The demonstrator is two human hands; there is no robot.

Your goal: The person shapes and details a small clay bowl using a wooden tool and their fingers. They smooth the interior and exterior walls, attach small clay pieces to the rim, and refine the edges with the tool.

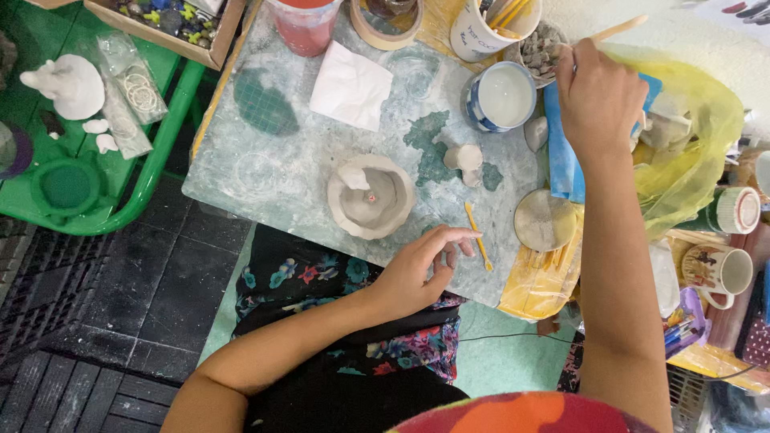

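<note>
Right hand (597, 96) grasps stick (618, 29), arm stretched over cloth (561, 152) | left hand (421, 269) empty, fingers curled, beside yellow tool (479, 234) | clay bowl (370, 196) near.

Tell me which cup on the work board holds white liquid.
The blue-and-white ceramic cup, just left of the right hand. The red-filled clear plastic cup and the white cup of wooden sticks don't.

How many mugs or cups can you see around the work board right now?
3: a blue-patterned cup on the board, a white cup of tools at the top edge, a picture mug far right. Clutter may hide more.
</note>
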